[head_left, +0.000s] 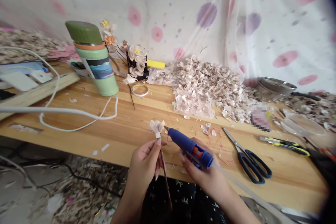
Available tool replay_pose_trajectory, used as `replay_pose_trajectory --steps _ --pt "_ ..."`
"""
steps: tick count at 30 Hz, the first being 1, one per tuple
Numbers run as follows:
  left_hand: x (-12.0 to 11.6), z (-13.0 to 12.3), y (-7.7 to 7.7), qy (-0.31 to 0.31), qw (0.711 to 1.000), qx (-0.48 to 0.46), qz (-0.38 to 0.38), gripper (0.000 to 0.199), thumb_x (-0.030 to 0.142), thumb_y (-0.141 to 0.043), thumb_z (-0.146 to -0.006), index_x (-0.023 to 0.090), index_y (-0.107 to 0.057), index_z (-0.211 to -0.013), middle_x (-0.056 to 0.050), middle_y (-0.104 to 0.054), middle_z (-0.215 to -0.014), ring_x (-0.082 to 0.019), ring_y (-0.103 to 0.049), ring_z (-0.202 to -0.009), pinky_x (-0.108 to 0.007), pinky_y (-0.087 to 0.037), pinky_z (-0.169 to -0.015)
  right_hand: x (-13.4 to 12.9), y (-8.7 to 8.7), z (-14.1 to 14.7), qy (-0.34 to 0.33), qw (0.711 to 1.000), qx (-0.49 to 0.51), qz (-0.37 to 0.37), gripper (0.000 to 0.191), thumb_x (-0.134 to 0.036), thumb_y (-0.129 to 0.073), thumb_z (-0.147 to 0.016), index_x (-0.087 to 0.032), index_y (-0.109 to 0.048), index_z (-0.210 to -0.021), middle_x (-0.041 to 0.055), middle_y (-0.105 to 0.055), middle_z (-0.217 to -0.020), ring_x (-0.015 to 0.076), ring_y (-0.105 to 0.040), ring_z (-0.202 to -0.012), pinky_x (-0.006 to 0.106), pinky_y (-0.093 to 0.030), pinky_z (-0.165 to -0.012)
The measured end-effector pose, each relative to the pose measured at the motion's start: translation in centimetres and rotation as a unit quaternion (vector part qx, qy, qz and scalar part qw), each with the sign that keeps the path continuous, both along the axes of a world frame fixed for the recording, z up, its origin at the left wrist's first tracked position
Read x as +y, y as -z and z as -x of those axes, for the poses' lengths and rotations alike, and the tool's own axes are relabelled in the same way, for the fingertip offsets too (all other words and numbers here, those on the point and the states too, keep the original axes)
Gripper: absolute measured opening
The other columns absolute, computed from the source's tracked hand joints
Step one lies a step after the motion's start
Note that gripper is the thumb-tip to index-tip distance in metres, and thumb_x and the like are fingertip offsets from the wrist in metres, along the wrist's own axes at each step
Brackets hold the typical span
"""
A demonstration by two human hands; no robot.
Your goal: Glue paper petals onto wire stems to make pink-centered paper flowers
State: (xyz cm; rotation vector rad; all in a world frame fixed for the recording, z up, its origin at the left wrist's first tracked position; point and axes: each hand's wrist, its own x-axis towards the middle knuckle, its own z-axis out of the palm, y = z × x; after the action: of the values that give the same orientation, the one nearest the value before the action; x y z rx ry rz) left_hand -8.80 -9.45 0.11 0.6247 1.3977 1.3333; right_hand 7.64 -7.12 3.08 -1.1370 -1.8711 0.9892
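Observation:
Near the table's front edge, my left hand (145, 159) is closed around the thin brown stem of a small artificial flower (157, 126). Its pale petals point up, with a white band below them, and the stem hangs down over my lap. My right hand (202, 171) grips a blue hot glue gun (190, 148). The gun's nozzle lies close beside the petals on their right; whether it touches them I cannot tell. A long translucent glue stick (244, 189) trails from the gun's back end towards the lower right.
Dark-handled scissors (253, 168) and a yellow-black utility knife (283, 145) lie on the right. Loose petals (207, 80) are heaped at the back. A green bottle (98, 66) stands back left, near finished flowers (137, 56), a tape roll (140, 90) and a looping white cable (78, 113).

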Motion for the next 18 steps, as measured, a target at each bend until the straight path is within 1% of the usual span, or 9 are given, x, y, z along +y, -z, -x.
replay_pose_trajectory --steps 1,5,9,13,18 --pt "0.11 -0.04 0.11 0.000 1.000 0.002 0.002 0.046 0.055 -0.069 -0.073 0.011 -0.069 -0.085 0.004 -0.052 -0.038 -0.006 -0.037 -0.028 -0.014 -0.024 -0.031 0.11 -0.13 0.13 -0.005 1.000 -0.003 -0.006 0.015 -0.027 -0.062 -0.083 -0.019 -0.056 -0.072 0.0036 -0.062 -0.079 0.0153 -0.060 -0.069 0.026 -0.049 -0.064" --pt "0.34 -0.17 0.18 0.006 1.000 0.020 0.009 0.046 0.056 -0.068 -0.075 0.012 -0.068 -0.085 0.005 -0.051 -0.039 -0.006 -0.038 -0.029 -0.014 -0.025 -0.031 0.70 -0.19 0.59 -0.012 1.000 -0.015 -0.005 0.015 -0.023 -0.062 -0.080 -0.020 -0.053 -0.069 0.0001 -0.055 -0.070 0.0124 -0.054 -0.061 0.024 -0.044 -0.057" --pt "0.31 -0.14 0.11 0.018 0.999 0.045 0.014 0.048 0.060 -0.064 -0.078 0.012 -0.067 -0.083 0.006 -0.048 -0.039 -0.006 -0.038 -0.029 -0.015 -0.025 -0.032 0.90 0.14 0.68 -0.006 0.999 -0.046 0.003 0.018 -0.024 -0.062 -0.079 -0.020 -0.051 -0.066 -0.0010 -0.052 -0.067 0.0117 -0.052 -0.059 0.023 -0.041 -0.056" --pt "0.29 0.01 0.07 0.040 0.997 0.056 0.016 0.049 0.061 -0.062 -0.079 0.013 -0.067 -0.082 0.006 -0.049 -0.042 -0.006 -0.039 -0.030 -0.015 -0.026 -0.032 0.92 0.33 0.63 -0.013 0.997 -0.070 0.003 0.023 -0.026 -0.061 -0.079 -0.021 -0.045 -0.064 -0.0017 -0.050 -0.065 0.0107 -0.049 -0.054 0.023 -0.039 -0.051" --pt "0.38 0.17 0.15 0.059 0.996 0.059 0.026 0.049 0.061 -0.061 -0.080 0.013 -0.067 -0.083 0.006 -0.048 -0.041 -0.006 -0.039 -0.030 -0.015 -0.025 -0.032 0.91 0.44 0.73 -0.008 0.995 -0.101 -0.002 0.021 -0.025 -0.059 -0.078 -0.021 -0.044 -0.063 -0.0014 -0.050 -0.065 0.0109 -0.049 -0.054 0.022 -0.038 -0.050"
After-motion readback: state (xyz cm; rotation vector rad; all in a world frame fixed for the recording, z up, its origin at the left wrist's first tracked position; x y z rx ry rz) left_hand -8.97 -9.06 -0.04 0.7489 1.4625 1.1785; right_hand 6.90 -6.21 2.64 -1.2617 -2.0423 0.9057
